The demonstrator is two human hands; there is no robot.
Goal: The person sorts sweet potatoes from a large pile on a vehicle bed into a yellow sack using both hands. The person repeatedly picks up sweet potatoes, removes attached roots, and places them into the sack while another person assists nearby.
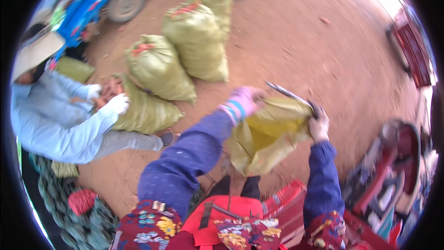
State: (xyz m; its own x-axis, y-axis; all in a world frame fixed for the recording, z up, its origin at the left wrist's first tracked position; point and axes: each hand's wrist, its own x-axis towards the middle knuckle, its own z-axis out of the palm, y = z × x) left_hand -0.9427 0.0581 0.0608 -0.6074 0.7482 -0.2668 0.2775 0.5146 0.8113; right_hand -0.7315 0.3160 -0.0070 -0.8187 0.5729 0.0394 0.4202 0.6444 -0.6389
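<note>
An empty-looking yellow-green woven sack [265, 137] hangs before me with its mouth held wide and the yellow inside showing. My left hand [241, 101], in a pink-purple glove with blue stripes at the cuff, grips the far left part of its rim. At the right side of the rim, my right hand [319, 124] is closed on the sack's edge. A long, thin tool with a dark end [289, 93] runs from that hand along the far rim; blur hides what kind it is.
Left, a person [59, 111] in white gloves handles reddish sweet-potato-like roots [111, 88] at a lying sack [145, 116]. Beyond stand full tied sacks [159, 67] and a blue vehicle [100, 0]. A net pile [62, 194] lies lower left; a red vehicle [392, 166] is at right.
</note>
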